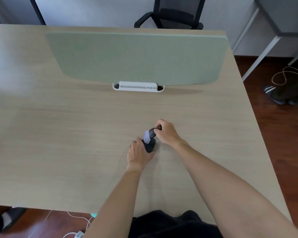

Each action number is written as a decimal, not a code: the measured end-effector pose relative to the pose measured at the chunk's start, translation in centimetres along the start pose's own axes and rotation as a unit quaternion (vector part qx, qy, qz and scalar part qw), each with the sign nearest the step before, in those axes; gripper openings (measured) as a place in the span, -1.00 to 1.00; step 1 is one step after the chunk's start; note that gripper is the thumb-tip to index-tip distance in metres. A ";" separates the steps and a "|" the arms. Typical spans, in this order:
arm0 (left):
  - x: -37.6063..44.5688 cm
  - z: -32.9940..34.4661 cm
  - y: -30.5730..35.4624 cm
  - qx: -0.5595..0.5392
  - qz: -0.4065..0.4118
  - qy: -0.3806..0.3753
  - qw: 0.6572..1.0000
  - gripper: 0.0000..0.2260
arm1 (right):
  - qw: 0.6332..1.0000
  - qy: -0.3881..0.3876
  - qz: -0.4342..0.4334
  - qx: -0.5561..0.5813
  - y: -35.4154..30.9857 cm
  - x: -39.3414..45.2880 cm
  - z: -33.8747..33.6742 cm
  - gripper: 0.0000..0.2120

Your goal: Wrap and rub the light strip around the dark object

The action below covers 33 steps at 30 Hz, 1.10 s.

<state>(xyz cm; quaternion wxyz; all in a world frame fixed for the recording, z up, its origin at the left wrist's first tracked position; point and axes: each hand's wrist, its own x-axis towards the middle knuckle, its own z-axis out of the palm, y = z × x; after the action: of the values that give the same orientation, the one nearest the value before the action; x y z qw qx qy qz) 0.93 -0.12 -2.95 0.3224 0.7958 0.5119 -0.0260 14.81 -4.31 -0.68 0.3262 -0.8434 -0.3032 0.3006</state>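
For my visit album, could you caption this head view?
Left hand and right hand grip a small dark grey and white object on a light wooden desk.

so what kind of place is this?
Likely an office: a wooden desk with a green divider screen, a mesh office chair behind it, cables on the floor. Both hands, left and right, hold a small dark object.

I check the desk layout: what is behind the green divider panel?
Behind the green divider panel, a black office chair stands beyond the wooden desk. The panel covers the far desk strip and the chair's lower part.
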 end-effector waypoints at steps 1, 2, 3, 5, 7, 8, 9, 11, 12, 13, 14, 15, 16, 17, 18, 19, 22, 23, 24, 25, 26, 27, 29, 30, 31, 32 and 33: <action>0.1 -0.1 0.2 -0.009 -0.002 -0.006 1.000 -0.41 | 1.000 -0.011 0.009 0.015 0.2 -0.1 0.1 -0.89; 0.3 -0.3 0.3 -0.012 -0.008 -0.017 1.000 -0.42 | 0.999 -0.021 0.018 0.016 0.6 -0.3 0.3 -0.89; 0.4 -0.4 0.4 -0.010 -0.014 -0.028 0.999 -0.42 | 0.999 -0.025 0.026 0.001 1.1 -0.5 0.5 -0.89; 0.8 -0.8 0.6 -0.002 -0.024 -0.045 0.999 -0.42 | 0.997 -0.009 0.043 -0.056 1.8 -0.8 0.5 -0.89; 1.0 -1.1 0.7 0.000 -0.037 -0.060 0.997 -0.39 | 0.993 0.028 0.055 -0.096 2.2 -1.0 0.2 -0.90; 1.1 -1.2 0.8 -0.004 -0.046 -0.066 0.997 -0.38 | 0.993 0.045 0.055 -0.094 2.2 -1.0 0.1 -0.90; 1.2 -1.3 0.8 -0.011 -0.056 -0.069 0.996 -0.36 | 0.994 0.060 0.056 -0.067 2.0 -1.0 0.1 -0.91; 1.3 -1.5 0.9 -0.024 -0.069 -0.071 0.995 -0.35 | 0.994 0.075 0.072 0.035 1.4 -1.2 0.4 -0.92; 1.4 -1.5 1.0 -0.024 -0.071 -0.072 0.995 -0.35 | 0.992 0.066 0.077 0.076 1.2 -1.3 0.8 -0.92; 1.4 -1.5 1.0 -0.022 -0.072 -0.072 0.995 -0.34 | 0.992 0.042 0.076 0.095 1.0 -1.5 1.2 -0.91; 1.3 -1.5 1.0 -0.018 -0.071 -0.072 0.995 -0.34 | 0.993 0.015 0.071 0.094 1.1 -1.6 1.6 -0.91; 1.2 -1.5 1.0 -0.018 -0.071 -0.069 0.995 -0.34 | 0.994 -0.006 0.064 0.083 1.2 -1.7 2.0 -0.92; 1.1 -1.4 0.9 -0.021 -0.070 -0.064 0.995 -0.35 | 0.996 -0.011 0.060 0.069 1.4 -1.7 2.2 -0.92; 1.1 -1.3 0.7 -0.028 -0.070 -0.059 0.995 -0.36 | 0.997 -0.002 0.061 0.045 1.5 -1.7 2.2 -0.93; 1.0 -1.2 0.6 -0.033 -0.070 -0.054 0.995 -0.36 | 0.998 0.019 0.066 0.013 1.7 -1.6 2.1 -0.93; 0.9 -1.1 0.5 -0.037 -0.072 -0.051 0.995 -0.37 | 0.996 0.041 0.070 -0.026 1.7 -1.5 1.9 -0.92; 0.8 -0.9 0.4 -0.035 -0.074 -0.044 0.996 -0.41 | 0.993 0.082 0.057 -0.060 0.9 -0.9 1.4 -0.92; 0.8 -0.9 0.4 -0.033 -0.076 -0.044 0.996 -0.40 | 0.995 0.080 0.054 -0.022 0.3 -0.7 1.3 -0.91; 0.8 -0.9 0.4 -0.030 -0.077 -0.043 0.996 -0.40 | 0.995 0.072 0.055 0.028 -0.3 -0.5 1.3 -0.89; 0.8 -0.9 0.4 -0.029 -0.080 -0.043 0.995 -0.40 | 0.994 0.058 0.057 0.069 -0.8 -0.3 1.3 -0.86; 0.8 -0.8 0.4 -0.029 -0.082 -0.044 0.995 -0.40 | 0.994 0.038 0.055 0.091 -1.1 -0.1 1.5 -0.83; 0.8 -0.8 0.3 -0.032 -0.082 -0.044 0.995 -0.40 | 0.995 0.016 0.050 0.088 -1.3 0.1 1.7 -0.82; 0.9 -0.7 0.2 -0.039 -0.079 -0.044 0.995 -0.40 | 0.998 -0.019 0.043 0.037 -1.3 0.4 2.0 -0.84; 0.9 -0.7 0.2 -0.040 -0.078 -0.046 0.995 -0.40 | 0.999 -0.024 0.044 0.001 -1.2 0.4 1.8 -0.88; 0.9 -0.8 0.2 -0.041 -0.079 -0.048 0.995 -0.41 | 0.998 -0.018 0.048 -0.038 -1.1 0.4 1.6 -0.90; 1.0 -0.8 0.1 -0.042 -0.079 -0.050 0.995 -0.41 | 0.996 -0.007 0.053 -0.078 -1.0 0.4 1.2 -0.91; 1.0 -0.8 0.1 -0.043 -0.081 -0.052 0.994 -0.42 | 0.991 0.007 0.054 -0.118 -1.1 0.4 0.7 -0.92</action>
<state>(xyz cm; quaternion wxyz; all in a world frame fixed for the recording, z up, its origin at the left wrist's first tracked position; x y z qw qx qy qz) 1.26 1.05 -2.60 0.3791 0.7349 0.5578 -0.0712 14.22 -3.12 -0.48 0.2094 -0.8932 -0.2880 0.2744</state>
